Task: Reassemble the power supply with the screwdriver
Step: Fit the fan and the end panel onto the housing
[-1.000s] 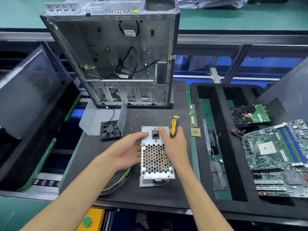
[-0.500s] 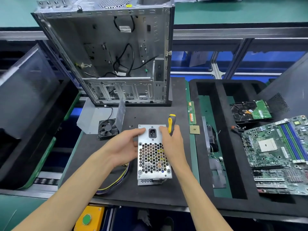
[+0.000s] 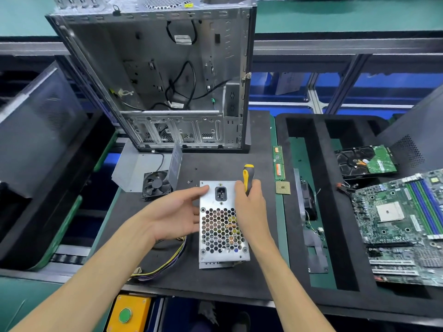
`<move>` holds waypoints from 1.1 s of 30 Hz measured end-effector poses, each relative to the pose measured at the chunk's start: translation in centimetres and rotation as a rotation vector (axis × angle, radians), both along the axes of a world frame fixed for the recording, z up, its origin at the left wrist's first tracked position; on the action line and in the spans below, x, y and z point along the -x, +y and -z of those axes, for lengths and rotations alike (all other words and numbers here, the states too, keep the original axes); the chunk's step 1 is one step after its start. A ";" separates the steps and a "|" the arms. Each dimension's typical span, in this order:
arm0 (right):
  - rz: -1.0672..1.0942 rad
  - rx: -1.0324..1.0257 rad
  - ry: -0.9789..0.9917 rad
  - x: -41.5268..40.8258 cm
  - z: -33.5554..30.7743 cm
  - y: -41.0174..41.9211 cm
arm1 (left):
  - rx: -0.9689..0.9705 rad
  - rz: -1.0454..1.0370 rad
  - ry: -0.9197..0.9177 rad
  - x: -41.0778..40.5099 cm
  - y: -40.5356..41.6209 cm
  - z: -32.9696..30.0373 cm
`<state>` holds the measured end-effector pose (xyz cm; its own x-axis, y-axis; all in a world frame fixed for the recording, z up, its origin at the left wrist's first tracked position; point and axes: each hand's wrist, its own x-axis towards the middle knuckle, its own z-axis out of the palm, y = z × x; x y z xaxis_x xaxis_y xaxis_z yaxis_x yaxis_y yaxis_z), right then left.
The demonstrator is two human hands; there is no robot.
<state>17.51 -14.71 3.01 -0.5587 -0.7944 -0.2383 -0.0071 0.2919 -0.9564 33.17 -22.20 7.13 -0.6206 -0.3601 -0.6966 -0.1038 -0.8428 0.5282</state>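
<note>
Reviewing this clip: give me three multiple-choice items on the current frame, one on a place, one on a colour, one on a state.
1. Where does the small black fan lie?
A. left of the power supply
B. inside the computer case
C. on the motherboard

2. The screwdriver handle is:
A. red and white
B. yellow and black
C. blue

3. The left hand is:
A. gripping the screwdriver
B. open, fingers against the supply's left edge
C. off the mat

Answers: 1 A, fan on the mat left of the supply. 2 B, handle colours visible. 3 B, right hand holds the screwdriver.
</note>
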 end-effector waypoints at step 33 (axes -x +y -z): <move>0.314 0.431 -0.603 2.9 -3.1 -4.7 | 0.354 0.003 -0.148 0.5 -0.5 -0.5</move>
